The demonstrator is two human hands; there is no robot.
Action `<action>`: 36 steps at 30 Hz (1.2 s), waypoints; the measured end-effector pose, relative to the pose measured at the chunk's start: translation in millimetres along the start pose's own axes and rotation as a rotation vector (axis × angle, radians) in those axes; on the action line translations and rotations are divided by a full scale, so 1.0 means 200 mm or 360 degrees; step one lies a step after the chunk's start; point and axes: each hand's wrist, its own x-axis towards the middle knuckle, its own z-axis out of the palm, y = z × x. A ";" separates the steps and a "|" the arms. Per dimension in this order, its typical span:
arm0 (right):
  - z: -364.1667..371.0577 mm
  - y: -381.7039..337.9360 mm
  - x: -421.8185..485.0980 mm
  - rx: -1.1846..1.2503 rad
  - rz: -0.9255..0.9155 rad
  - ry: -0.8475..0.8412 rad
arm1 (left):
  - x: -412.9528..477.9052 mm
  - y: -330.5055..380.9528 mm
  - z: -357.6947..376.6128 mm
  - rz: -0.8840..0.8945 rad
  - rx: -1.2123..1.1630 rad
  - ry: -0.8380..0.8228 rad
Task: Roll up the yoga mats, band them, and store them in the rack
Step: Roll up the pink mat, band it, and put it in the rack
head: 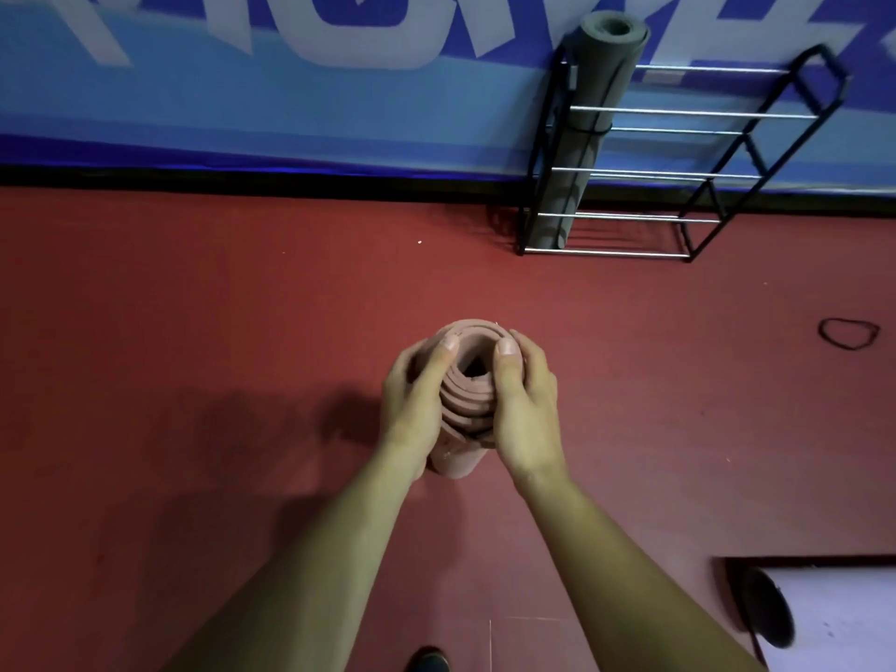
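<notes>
Forearms reach down and forward from the viewer's position, above a dark shoe toe [427, 662]. They meet at the pink mat [466, 397], which stands on end on the red floor [218, 308], well short of the rack.

Finding 1: the pink mat is rolled, but its coils sit uneven at the top, stepped like a cone. No band is visible on it.

Finding 2: the left hand [412, 395] and right hand [526, 405] grip the top of the roll from either side, fingers curled round it, thumbs laid over the upper edge.

Finding 3: a loose black band [852, 349] lies on the floor, well apart to the right.

Finding 4: the rack [703, 114] stands against the blue wall banner [291, 89]. One grey mat [596, 89], rolled and banded, stands at its left end.

Assessment: one mat stored. The pink mat likely needs evening up, then banding and racking.
</notes>
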 end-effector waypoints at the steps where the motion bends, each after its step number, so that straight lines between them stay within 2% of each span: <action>1: 0.00 0.01 0.00 -0.0024 0.0046 0.0000 | 0.01 -0.01 -0.02 0.0015 0.0062 0.0028; 3: 0.00 0.01 0.01 -0.0066 0.0138 -0.0022 | 0.00 -0.03 -0.03 0.0018 0.0110 0.0000; 11: 0.04 0.07 0.07 -0.0144 0.0211 0.0099 | 0.05 -0.12 -0.03 0.0102 0.0151 -0.0043; 15: 0.09 0.07 0.09 0.0014 0.0135 0.0118 | 0.08 -0.08 0.03 0.0096 0.0080 0.0048; 19: 0.08 0.12 0.10 -0.0075 0.0078 0.0162 | 0.14 -0.09 0.02 0.0112 0.0014 0.0094; 25: 0.04 0.04 0.20 -0.0082 0.0179 0.0205 | 0.20 -0.08 0.00 0.0200 0.0034 -0.0146; 29: 0.04 0.09 0.16 -0.0322 0.0058 0.0133 | 0.25 -0.08 -0.04 0.0177 0.0010 -0.0278; 36: 0.01 0.03 0.23 -0.0441 -0.0033 0.0106 | 0.21 -0.08 -0.03 0.0134 -0.0003 -0.0262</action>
